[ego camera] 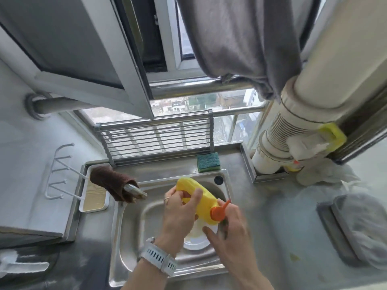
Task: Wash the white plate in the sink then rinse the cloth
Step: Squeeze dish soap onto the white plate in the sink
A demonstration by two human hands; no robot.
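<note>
A white plate lies in the steel sink, partly hidden under my hands. My left hand grips a yellow detergent bottle by its handle and holds it tipped over the sink, with its orange cap flipped open and pointing down to the right. Just below the cap, my right hand is blurred and curls round a small dark cloth, most of which is hidden in the palm.
A brown cloth is draped over the tap at the sink's left. A green sponge lies behind the sink below a metal rack. White pipes stand at the back right, and grey fabric lies on the right counter.
</note>
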